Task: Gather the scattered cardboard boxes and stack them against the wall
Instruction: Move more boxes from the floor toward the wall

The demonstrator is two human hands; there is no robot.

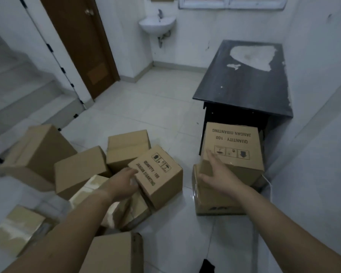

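Your right hand (217, 174) lies flat against the near left corner of the top box (234, 148), fingers straight and thumb spread, gripping nothing. That box sits on a lower box (215, 201), slightly askew. Its printed face is turned up and its lettering is upside down to you (the arrow symbol points back at you). The pair stands against the near end of the black table (242, 75), near the right wall (313, 154).

Your left hand (124, 182) is at the left edge of a tilted printed box (158, 174). Blur hides whether the fingers curl round it, so I cannot tell. This box rests on one corner edge, and its long axis and lettering run from far to near.

Loose boxes (81, 168) crowd to its left and behind it, touching one another, and a pale flattened one (98, 192) lies under your left wrist. Another box (114, 253) lies close in front of you. Stairs (18, 85), a brown door (77, 46) and a sink (158, 24) stand farther off.
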